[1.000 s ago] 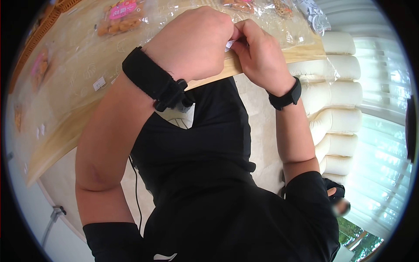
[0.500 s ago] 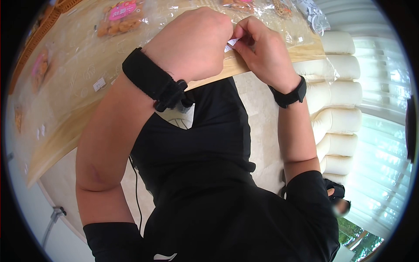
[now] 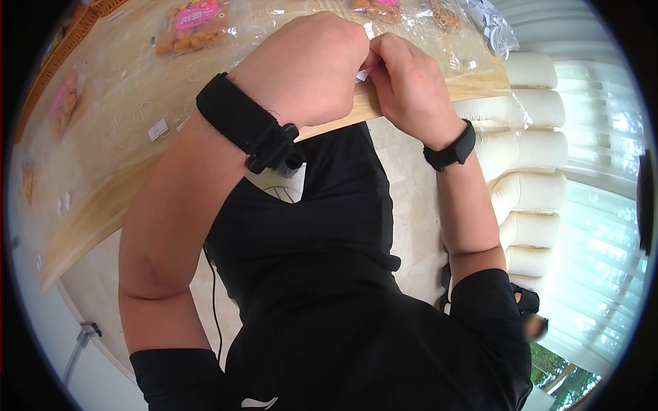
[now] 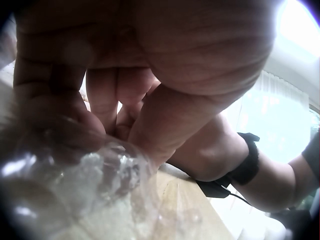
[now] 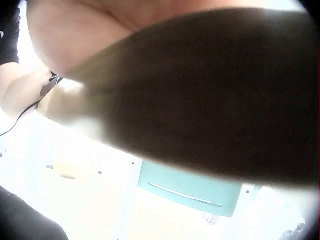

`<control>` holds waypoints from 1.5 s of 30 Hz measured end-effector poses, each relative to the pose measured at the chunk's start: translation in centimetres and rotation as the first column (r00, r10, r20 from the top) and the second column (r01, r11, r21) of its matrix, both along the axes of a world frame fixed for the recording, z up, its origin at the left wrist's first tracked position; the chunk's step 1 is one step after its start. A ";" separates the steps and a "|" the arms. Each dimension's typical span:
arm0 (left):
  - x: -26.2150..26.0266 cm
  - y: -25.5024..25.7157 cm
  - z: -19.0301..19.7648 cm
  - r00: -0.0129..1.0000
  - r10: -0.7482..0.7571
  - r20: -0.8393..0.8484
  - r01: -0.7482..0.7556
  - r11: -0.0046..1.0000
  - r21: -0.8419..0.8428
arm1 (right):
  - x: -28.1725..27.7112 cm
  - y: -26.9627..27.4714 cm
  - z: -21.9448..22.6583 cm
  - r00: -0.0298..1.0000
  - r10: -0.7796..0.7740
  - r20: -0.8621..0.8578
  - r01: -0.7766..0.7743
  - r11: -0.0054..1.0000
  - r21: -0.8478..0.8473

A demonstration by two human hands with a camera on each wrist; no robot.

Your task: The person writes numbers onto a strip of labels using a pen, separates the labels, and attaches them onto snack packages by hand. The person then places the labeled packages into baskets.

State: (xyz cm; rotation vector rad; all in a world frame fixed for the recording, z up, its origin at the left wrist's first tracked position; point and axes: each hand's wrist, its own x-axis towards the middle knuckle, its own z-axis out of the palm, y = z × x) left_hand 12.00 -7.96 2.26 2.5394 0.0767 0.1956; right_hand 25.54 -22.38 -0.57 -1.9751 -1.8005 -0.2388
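Note:
My left hand (image 3: 308, 68) is over the table's front edge, back of the hand toward the head camera and its fingertips hidden. In the left wrist view its curled fingers (image 4: 55, 107) and thumb grip crinkled clear plastic (image 4: 95, 172). Close against it, my right hand (image 3: 415, 85) pinches between thumb and forefinger at a small white paper slip (image 3: 362, 75), whose corner shows between the two hands. Behind the hands, the slip's other end is hidden. The right wrist view shows mostly the dark, blurred table edge (image 5: 200, 95) with part of a hand above it.
Clear sheeting covers the wooden table (image 3: 103, 198). A snack bag with a pink label (image 3: 195, 31) lies at the back left, another snack bag (image 3: 65, 103) at far left. A white tag (image 3: 157, 129) is near the left arm. Crumpled plastic (image 3: 493, 27) sits at the back right corner.
My right hand drew slightly right and turned at the wrist, baring more of the white slip, then came back toward the left hand. My left hand stays almost in place.

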 end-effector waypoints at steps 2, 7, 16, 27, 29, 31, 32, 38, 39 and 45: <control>0.0 0.0 0.0 1.000 0.001 -0.010 -0.001 1.000 0.000 | 0.0 0.0 0.0 1.000 -0.002 -0.013 0.002 1.000 -0.003; -0.1 0.1 -0.3 0.999 -0.016 0.047 0.016 1.000 -0.001 | -0.2 -0.3 0.1 0.994 -0.018 -0.106 0.014 0.999 -0.036; -0.2 0.0 -0.3 0.999 0.001 0.049 -0.002 1.000 0.008 | -0.2 -0.6 0.2 0.980 -0.011 -0.199 -0.002 0.998 -0.062; 0.3 0.2 -1.2 1.000 0.010 0.008 -0.010 0.999 0.039 | -0.3 -1.1 0.6 0.932 -0.064 -0.357 0.050 0.998 -0.047; 0.2 0.2 -0.9 1.000 0.007 0.000 -0.007 0.999 0.035 | -0.4 -0.9 0.5 0.917 -0.088 -0.389 0.070 0.996 -0.062; 0.1 0.1 -0.6 1.000 0.014 -0.025 -0.013 0.999 0.033 | -0.3 -0.7 0.4 0.949 -0.113 -0.293 0.091 0.992 -0.090; 0.1 0.1 -0.6 1.000 0.014 -0.025 -0.013 0.999 0.033 | -0.3 -0.7 0.5 0.949 -0.113 -0.293 0.091 0.992 -0.090; 0.0 0.0 -0.4 1.000 0.019 0.018 -0.019 1.000 0.018 | -0.5 -0.6 0.6 0.953 -0.084 -0.291 0.064 0.995 -0.076; -0.1 0.0 -0.3 1.000 0.018 0.010 -0.018 1.000 0.019 | -0.5 -0.6 0.6 0.949 -0.086 -0.303 0.066 0.995 -0.076; 0.0 0.1 -0.5 1.000 0.013 0.011 -0.013 0.999 0.035 | -0.7 -0.7 0.7 0.938 -0.092 -0.335 0.070 0.995 -0.076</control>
